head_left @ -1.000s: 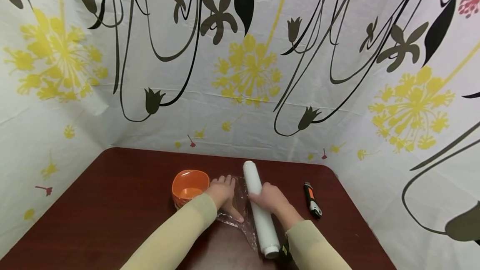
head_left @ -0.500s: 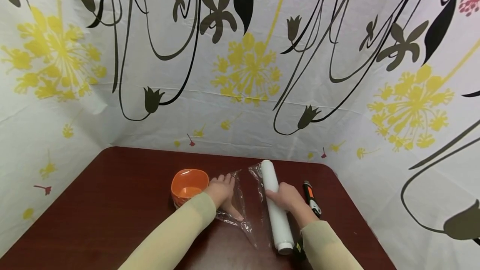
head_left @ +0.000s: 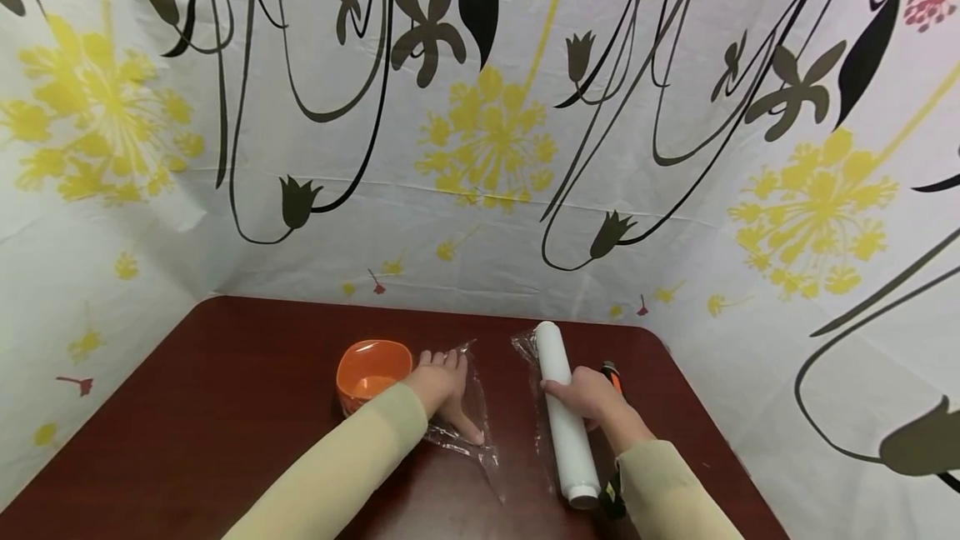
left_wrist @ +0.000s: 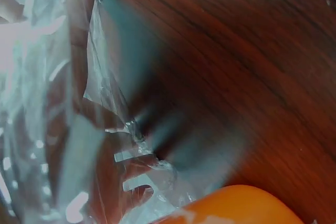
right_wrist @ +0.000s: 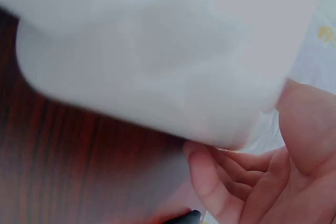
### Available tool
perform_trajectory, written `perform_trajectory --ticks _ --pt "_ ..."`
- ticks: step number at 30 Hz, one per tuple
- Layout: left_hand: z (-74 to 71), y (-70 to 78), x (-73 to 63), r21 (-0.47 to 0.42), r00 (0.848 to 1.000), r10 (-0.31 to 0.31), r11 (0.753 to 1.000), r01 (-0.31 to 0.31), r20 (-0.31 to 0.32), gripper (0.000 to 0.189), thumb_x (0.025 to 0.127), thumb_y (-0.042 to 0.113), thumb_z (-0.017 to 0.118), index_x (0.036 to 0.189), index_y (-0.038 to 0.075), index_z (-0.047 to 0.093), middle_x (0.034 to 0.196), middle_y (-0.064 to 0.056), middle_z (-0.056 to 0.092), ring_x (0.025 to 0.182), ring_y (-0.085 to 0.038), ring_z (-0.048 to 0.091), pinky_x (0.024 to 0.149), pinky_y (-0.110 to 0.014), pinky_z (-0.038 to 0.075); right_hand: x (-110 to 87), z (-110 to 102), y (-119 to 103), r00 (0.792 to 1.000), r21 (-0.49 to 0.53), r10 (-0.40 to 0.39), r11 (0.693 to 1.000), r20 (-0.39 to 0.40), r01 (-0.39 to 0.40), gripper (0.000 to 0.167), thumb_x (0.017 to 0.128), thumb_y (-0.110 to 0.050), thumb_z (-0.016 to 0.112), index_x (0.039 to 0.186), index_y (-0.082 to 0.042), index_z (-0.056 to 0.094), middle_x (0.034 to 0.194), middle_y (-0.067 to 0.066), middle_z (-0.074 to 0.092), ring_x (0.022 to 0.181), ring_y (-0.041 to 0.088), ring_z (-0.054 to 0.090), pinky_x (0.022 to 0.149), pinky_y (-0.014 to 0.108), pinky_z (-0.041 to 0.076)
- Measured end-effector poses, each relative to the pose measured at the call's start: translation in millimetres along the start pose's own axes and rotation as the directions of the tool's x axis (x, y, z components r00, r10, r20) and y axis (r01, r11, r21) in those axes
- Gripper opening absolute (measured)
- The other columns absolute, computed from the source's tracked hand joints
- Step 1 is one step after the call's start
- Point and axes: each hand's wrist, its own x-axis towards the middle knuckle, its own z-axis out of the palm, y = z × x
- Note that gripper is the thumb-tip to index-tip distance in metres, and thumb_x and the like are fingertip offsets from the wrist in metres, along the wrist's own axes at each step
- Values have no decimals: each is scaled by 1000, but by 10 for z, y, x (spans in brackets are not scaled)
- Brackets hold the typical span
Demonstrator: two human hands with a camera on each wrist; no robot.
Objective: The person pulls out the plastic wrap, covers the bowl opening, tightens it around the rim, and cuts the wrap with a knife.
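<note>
My left hand lies with fingers straight, pressing crumpled clear cling film against the table. In the left wrist view that film spreads in shiny folds across the left side. Just left of this hand stands an orange bowl, its side partly hidden by the sleeve. My right hand grips a white roll of cling film around its middle, the thumb over the top. Loose film hangs along the roll's left side. In the right wrist view the roll looms large, with curled fingers beneath it.
An orange and black utility knife lies behind my right hand, mostly hidden by it. The dark red-brown table backs onto a white, flower-printed sheet. A small black object shows by the right cuff.
My right hand has carried the roll to the right, away from the left hand, and a gap has opened between the two pieces of film. My left hand has stayed pressed down.
</note>
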Motion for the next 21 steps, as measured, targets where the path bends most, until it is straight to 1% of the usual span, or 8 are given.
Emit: perform_trajectory --ticks 4,7,10,12,14,16,18,21 --pt "-107 5 -78 -49 999 37 998 -38 -18 144 74 93 76 174 4 24 182 -17 26 167 -36 30 136 -55 23 -109 -50 -153 999 -34 42 999 -13 -42 77 102 -59 71 129 13 60 101 19 69 80 28 72 63 43 64" --pt "-155 11 -59 -68 997 71 995 -74 -33 147 73 93 76 175 3 21 182 -18 24 167 -39 29 136 -58 21 -164 -49 -221 997 -82 13 996 -75 -19 85 103 -57 71 140 17 53 118 29 66 94 36 72 74 50 64" --pt "-185 36 -43 -87 995 93 992 -97 -45 148 72 92 79 175 3 20 182 -20 22 168 -41 27 137 -60 18 -259 -32 -375 975 -165 -104 984 -195 71 77 103 -45 73 148 14 50 133 36 59 113 47 66 90 58 60" --pt "-170 50 -12 -93 992 105 990 -110 -63 149 71 91 80 175 3 19 182 -21 21 168 -43 26 137 -61 17 -320 -7 -522 946 -215 -238 958 -219 192 63 104 -33 74 150 6 54 136 33 59 117 48 64 93 61 57" --pt "-173 63 -21 -106 991 105 988 -113 -77 148 72 89 81 175 3 19 182 -21 20 167 -43 27 137 -61 17 -359 36 -669 915 -235 -376 912 -147 337 51 103 -20 71 150 -3 60 136 26 65 123 46 64 99 61 56" --pt "-166 72 -22 -113 991 105 987 -115 -88 147 72 88 82 175 3 20 182 -21 20 167 -44 28 137 -60 18 -404 93 -802 887 -221 -461 866 -6 449 49 103 -13 67 152 -11 63 140 19 70 132 44 64 104 60 56" --pt "-166 84 -42 -109 989 107 987 -117 -98 146 72 88 82 175 3 22 182 -20 22 166 -43 30 136 -60 21 -436 164 -889 858 -210 -498 833 124 513 50 103 -10 64 153 -13 63 144 16 71 145 45 58 114 60 52" --pt "-187 98 -91 -104 988 116 987 -126 -99 144 73 87 82 175 6 22 182 -18 22 166 -41 32 136 -59 22 -483 257 -951 852 -245 -472 819 226 519 48 105 -13 64 153 -15 66 146 11 72 154 46 50 122 59 47"
